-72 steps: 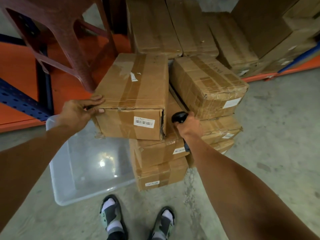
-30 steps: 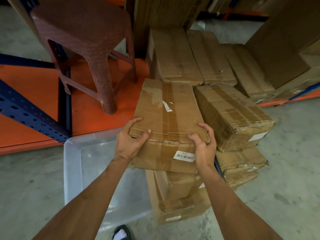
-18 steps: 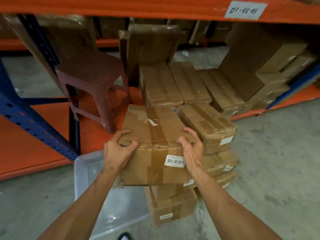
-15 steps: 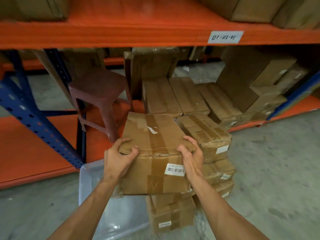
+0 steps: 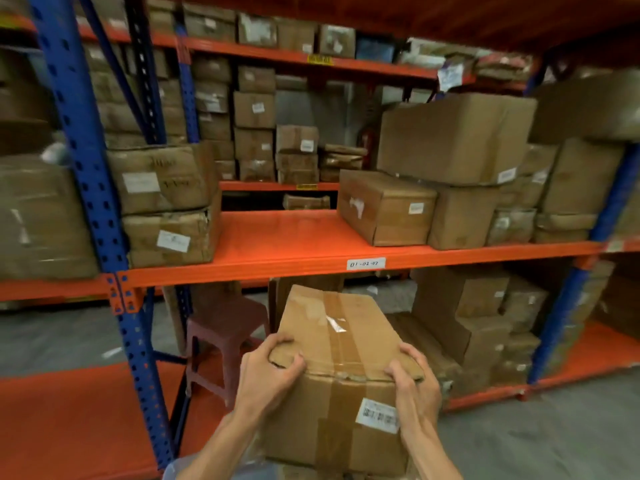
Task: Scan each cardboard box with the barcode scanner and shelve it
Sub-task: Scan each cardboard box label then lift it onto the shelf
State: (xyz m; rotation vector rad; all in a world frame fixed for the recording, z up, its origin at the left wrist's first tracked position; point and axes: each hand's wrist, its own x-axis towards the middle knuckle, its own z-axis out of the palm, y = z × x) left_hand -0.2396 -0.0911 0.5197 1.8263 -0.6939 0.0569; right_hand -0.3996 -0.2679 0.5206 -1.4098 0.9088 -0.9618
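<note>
Orange steel rack shelf point(image 5: 277, 244) with a bare gap mid-level, above and beyond the load. Brown taped cardboard box point(image 5: 341, 344) held chest-high below it; looks stiff, moderately heavy, dented near edge, best gripped at both near corners. Left hand point(image 5: 268, 370) and right hand point(image 5: 414, 386) curl over those corners, forearms reaching forward.

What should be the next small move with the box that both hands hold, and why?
Probably lift the cardboard box up and forward onto the bare middle of the orange shelf. The left hand and right hand grip its near corners, and it is below the shelf edge.
</note>
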